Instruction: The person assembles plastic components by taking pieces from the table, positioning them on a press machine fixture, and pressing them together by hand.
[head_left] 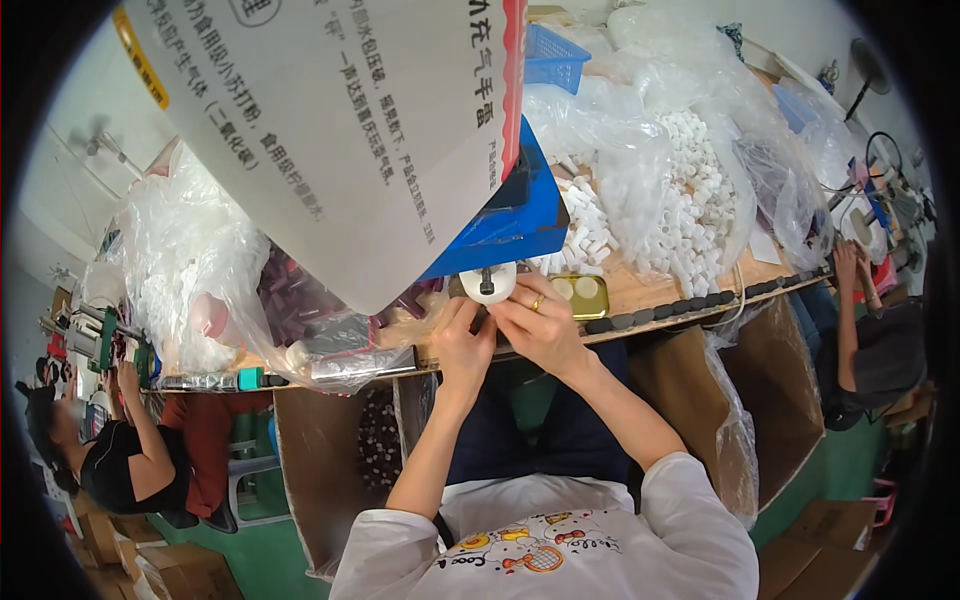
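Observation:
Both my hands meet at the front of a blue bench machine (515, 235), just under its white round fitting (488, 284) with a dark centre. My left hand (464, 350) has its thumb and fingers pinched together below the fitting's left side. On the right, my right hand (538, 322), with a gold ring, is curled against the fitting's lower edge, fingertips pressed together. What the fingertips hold is hidden between them. Right beside the right hand lies a gold-green tin (604, 297) with white round pieces in it.
A large printed sheet (330, 120) covers the upper left. White short tubes (690, 220) are heaped at right, maroon tubes (285, 295) at left, among clear bags. Dark round pieces (660, 313) line the table edge. Cardboard boxes (690, 385) stand below. Co-workers sit at both sides.

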